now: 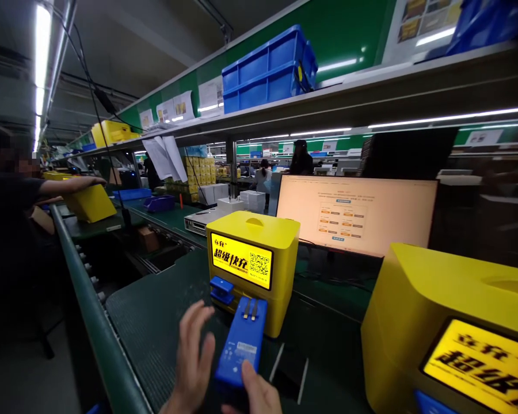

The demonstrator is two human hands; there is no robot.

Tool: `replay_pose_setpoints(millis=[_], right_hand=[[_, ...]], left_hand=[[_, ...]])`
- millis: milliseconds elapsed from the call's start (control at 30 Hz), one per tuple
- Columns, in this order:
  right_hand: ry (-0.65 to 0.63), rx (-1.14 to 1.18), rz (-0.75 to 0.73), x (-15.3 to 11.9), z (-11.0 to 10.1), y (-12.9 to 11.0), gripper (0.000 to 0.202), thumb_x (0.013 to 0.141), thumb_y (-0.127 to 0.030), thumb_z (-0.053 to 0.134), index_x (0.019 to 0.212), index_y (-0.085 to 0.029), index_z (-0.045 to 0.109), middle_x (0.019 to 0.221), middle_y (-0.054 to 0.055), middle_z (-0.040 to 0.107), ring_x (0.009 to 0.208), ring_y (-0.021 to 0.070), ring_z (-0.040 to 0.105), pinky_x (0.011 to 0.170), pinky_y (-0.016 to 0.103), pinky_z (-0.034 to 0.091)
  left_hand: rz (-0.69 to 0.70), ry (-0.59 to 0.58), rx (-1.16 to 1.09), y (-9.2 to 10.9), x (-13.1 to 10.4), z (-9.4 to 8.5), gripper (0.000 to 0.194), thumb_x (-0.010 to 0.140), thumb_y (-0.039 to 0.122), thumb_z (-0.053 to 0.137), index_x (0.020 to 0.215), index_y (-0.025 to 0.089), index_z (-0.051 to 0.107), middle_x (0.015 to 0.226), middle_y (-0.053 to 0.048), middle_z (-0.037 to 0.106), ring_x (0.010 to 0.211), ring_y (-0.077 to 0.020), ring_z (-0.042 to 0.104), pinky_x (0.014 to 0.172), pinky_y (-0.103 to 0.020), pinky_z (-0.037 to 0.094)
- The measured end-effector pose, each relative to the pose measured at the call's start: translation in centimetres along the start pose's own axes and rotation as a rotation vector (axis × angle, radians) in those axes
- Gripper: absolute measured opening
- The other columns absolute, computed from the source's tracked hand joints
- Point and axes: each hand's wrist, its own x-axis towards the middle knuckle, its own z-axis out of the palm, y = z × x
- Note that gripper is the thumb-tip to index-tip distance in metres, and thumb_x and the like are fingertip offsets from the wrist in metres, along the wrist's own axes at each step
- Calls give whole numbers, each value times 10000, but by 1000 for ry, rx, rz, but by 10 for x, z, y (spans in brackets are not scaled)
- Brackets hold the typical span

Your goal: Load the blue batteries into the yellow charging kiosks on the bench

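Right hand [261, 394] holds, with thumb on top, a blue power bank [246, 336] pointing toward the yellow charging cabinet [284, 259], while the left hand [192, 353] is raised beside this bank with curved fingers apart, another blue unit [222, 289] protrudes from the cabinet's front, and stacked blue crates [259, 75] hide their contents.

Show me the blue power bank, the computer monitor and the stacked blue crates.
Blue power bank [242, 340]: head view, middle of its printed face.
Computer monitor [356, 214]: head view, middle of its lit screen.
Stacked blue crates [261, 72]: head view, long outer side.
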Motion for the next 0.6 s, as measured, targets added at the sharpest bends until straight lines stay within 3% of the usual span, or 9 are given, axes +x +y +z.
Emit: replay_pose_setpoints(millis=[67, 100, 167, 333, 467, 600], right_hand=[[2, 61, -122, 3, 13, 8, 761, 519, -816, 605, 771, -104, 698, 738, 88, 683, 747, 260, 626, 640, 321, 523], [-4, 69, -188, 3, 16, 10, 744, 560, -811, 585, 762, -105, 704, 734, 83, 687, 759, 254, 622, 673, 307, 508], [-6, 62, -268, 5, 18, 13, 727, 622, -797, 550, 747, -100, 712, 685, 69, 680, 758, 243, 613, 698, 285, 479], [2, 98, -216, 10, 15, 15, 765, 607, -800, 559, 813, -80, 716, 752, 80, 689, 777, 249, 607, 700, 276, 460], [-122, 62, -183, 15, 20, 3, 769, 590, -812, 545, 725, -68, 682, 702, 86, 657, 728, 233, 575, 654, 268, 437], [-171, -56, -190, 23, 21, -12, 747, 636, -799, 500, 722, -71, 641, 656, 65, 601, 671, 205, 522, 606, 270, 401]], left_hand=[[530, -136, 182, 1, -19, -7, 365, 930, 366, 353, 1247, 223, 464, 1310, -90, 426, 1223, -248, 409, 1075, -434, 272], [724, -196, 257, 0, -24, -8, 381, 928, 310, 369, 1287, 201, 430, 1301, -101, 439, 1228, -249, 405, 1096, -447, 227], [891, -252, 330, -5, -24, -6, 437, 906, 251, 412, 1333, 169, 375, 1289, -120, 445, 1238, -265, 394, 1109, -493, 163], [885, -224, 341, -17, -10, -1, 478, 892, 381, 422, 1332, 197, 389, 1295, -136, 422, 1241, -327, 383, 1073, -597, 144], [892, -172, 386, -23, 0, -5, 528, 892, 508, 357, 1338, 227, 384, 1332, -157, 368, 1251, -341, 359, 1059, -602, 165], [908, -221, 384, -23, 3, -2, 521, 917, 439, 361, 1361, 166, 344, 1276, -161, 435, 1239, -310, 384, 1088, -550, 170]])
